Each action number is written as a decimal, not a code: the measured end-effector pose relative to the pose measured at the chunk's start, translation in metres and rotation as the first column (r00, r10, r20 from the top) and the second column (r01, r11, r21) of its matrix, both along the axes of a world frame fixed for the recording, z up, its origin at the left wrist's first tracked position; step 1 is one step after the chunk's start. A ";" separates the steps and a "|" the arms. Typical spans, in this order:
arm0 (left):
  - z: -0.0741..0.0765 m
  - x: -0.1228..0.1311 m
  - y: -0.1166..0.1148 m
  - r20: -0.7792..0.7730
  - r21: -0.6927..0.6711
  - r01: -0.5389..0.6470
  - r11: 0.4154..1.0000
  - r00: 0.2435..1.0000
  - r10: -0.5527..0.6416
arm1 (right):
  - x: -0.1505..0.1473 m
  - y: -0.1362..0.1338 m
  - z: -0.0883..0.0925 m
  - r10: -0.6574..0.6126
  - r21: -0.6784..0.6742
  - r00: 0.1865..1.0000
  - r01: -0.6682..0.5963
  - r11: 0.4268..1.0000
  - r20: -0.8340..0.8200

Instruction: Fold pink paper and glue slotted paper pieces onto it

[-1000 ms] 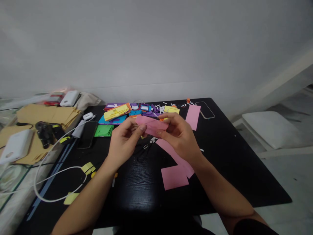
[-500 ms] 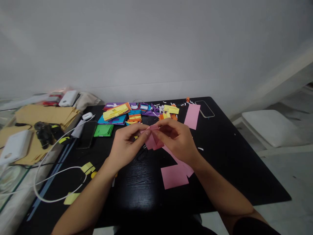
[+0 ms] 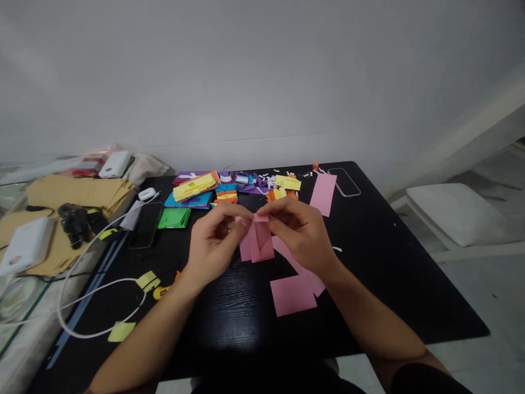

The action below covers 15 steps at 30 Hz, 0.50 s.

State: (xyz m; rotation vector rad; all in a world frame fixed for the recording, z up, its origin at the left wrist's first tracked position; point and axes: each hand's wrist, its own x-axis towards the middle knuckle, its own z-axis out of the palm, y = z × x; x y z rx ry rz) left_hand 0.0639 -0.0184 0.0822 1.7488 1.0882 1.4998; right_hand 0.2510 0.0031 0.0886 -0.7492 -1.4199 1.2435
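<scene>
Both my hands meet above the middle of a black table [image 3: 385, 273] and pinch a small folded piece of pink paper [image 3: 257, 241]. My left hand [image 3: 213, 241] grips its upper left edge with closed fingertips. My right hand [image 3: 299, 232] pinches its top right edge, fingers closed. The paper hangs upright, showing vertical folds. Under my right wrist lie more pink paper pieces [image 3: 293, 294] flat on the table. Scissors under my hands are mostly hidden.
A pile of coloured paper scraps [image 3: 229, 189], a green stack [image 3: 174, 218] and a pink strip [image 3: 323, 194] lie at the back. A phone [image 3: 346, 183] sits at the far right, a white cable [image 3: 82, 284] and yellow scraps at the left. Brown envelopes [image 3: 77, 191] and white devices lie further left.
The pink paper was held flat and horizontal a second ago; now it is turned upright and folded narrower, hanging lower between my fingertips. My hands have drawn closer together.
</scene>
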 end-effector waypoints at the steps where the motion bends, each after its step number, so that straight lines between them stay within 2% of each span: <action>1: 0.000 -0.001 0.000 -0.016 -0.005 0.003 1.000 1.000 -0.003 | 0.000 0.000 0.001 -0.001 -0.002 1.000 0.001 1.000 -0.003; 4: -0.001 -0.004 0.000 -0.064 0.008 0.010 1.000 0.998 -0.009 | 0.002 0.000 0.003 -0.012 0.014 1.000 0.012 1.000 0.011; 11: -0.006 -0.007 0.004 -0.178 0.174 0.057 0.983 0.984 -0.026 | 0.002 -0.001 0.000 -0.022 0.002 0.999 0.022 1.000 -0.035; 15: -0.009 -0.008 0.003 -0.124 0.158 0.027 0.987 0.992 -0.007 | 0.000 0.000 -0.002 -0.022 -0.017 0.999 0.022 1.000 -0.038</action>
